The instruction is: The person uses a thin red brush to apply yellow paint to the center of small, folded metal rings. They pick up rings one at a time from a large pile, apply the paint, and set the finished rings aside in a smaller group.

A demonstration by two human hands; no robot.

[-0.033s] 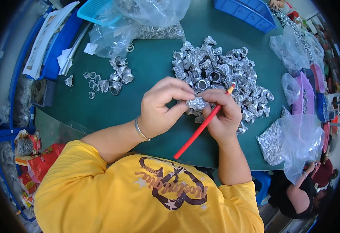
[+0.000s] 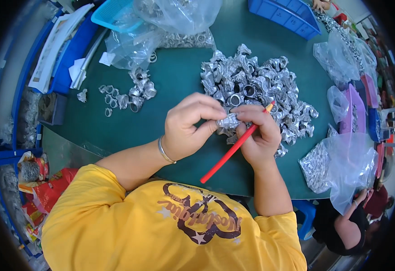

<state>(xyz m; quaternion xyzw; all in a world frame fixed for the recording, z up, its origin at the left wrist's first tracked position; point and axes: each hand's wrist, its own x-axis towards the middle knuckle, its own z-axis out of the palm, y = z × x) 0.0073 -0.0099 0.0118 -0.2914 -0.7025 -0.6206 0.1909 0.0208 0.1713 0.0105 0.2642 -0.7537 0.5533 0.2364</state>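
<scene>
Between both hands, just in front of a pile, I hold a chunky silver-coloured ring (image 2: 228, 121). My left hand (image 2: 193, 118), a bangle at its wrist, pinches the ring's left side with thumb and fingertips. The fingers of my right hand (image 2: 261, 135) are closed at its other side. That same hand also keeps a red pencil (image 2: 229, 159) slanted across it, the bare wood end up toward the pile. Right behind my hands lies the heap of similar silver rings (image 2: 247, 74). Off to the left, several loose rings (image 2: 136, 90) are spread in a small group on the green table (image 2: 98, 140).
Clear plastic bags (image 2: 179, 18) and a light-blue basket (image 2: 111, 16) stand at the back left. A blue bin (image 2: 284, 17) is at the back. On the right are a bag of silver pieces (image 2: 315, 165) and a purple tray (image 2: 353, 108). Another person (image 2: 342, 230) sits beyond.
The ring between my fingers sits at a slightly different tilt, and the view has shifted a touch. Both hands keep their hold.
</scene>
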